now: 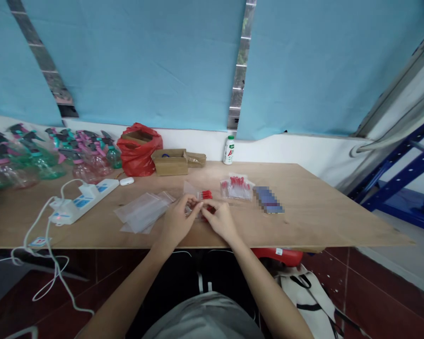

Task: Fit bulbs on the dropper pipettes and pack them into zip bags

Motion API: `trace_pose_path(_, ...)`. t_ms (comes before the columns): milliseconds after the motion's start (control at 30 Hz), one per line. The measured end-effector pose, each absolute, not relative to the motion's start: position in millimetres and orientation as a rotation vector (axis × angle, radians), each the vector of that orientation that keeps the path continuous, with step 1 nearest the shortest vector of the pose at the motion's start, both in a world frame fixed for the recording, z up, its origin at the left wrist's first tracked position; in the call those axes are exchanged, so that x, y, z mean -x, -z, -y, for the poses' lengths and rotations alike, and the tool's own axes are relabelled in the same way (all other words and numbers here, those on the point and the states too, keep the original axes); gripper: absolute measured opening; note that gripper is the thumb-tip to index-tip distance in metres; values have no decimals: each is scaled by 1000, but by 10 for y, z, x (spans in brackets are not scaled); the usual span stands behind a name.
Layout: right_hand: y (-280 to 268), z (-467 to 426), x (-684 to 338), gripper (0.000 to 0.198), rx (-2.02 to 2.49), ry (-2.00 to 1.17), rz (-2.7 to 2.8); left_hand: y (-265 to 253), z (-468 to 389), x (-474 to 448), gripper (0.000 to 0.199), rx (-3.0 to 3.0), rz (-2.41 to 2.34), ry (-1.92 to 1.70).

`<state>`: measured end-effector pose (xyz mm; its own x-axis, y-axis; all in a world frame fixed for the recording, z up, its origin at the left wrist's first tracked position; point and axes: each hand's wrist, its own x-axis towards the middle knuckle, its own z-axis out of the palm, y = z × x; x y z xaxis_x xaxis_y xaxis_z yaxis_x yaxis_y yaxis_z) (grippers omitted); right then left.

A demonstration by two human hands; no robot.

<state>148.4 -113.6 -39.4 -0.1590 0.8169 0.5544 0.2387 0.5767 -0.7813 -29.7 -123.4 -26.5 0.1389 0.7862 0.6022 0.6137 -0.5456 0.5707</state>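
Red-ended pieces (207, 194) lie right at the fingertips on the worktop (318, 207), with a clear bag (189, 188) among them, though from my remote view I cannot tell whether the pieces sit inside it or on it. The left hand (179, 215) and right hand (222, 218) come together over this spot, fingers bent inward and thumbs almost meeting; they look to be pinching the plastic between them, but the fingertips are too small and blurred for me to tell what each one grips. I judge that working both together steadies something so thin and slippery. Flat, clear bags (137, 217) overlap in a loose pile just beside the left forearm, probably fanned so that one can be lifted without hunting for its edge. Beyond the right hand, filled bags (237, 186) with red ends showing lie in a group, which I read as a way of keeping them apart from the flat ones. A phone (268, 199) rests near that group, while a cardboard box (170, 163) and a red plastic sack (137, 157) stand towards the wall, presumably to leave the front edge free for the forearms.
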Motion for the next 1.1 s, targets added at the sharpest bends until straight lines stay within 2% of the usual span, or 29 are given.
trace_pose_path(267, 392, 1135, -1465, 28, 899, -558, 1713, 313, 1157, 304, 13, -2174, -1350, -1371)
trace_pose_path(1100, 445, 1117, -1459, 13, 965, -520, 1674, 464, 1103, 320, 12, -2382, -1269, -1289)
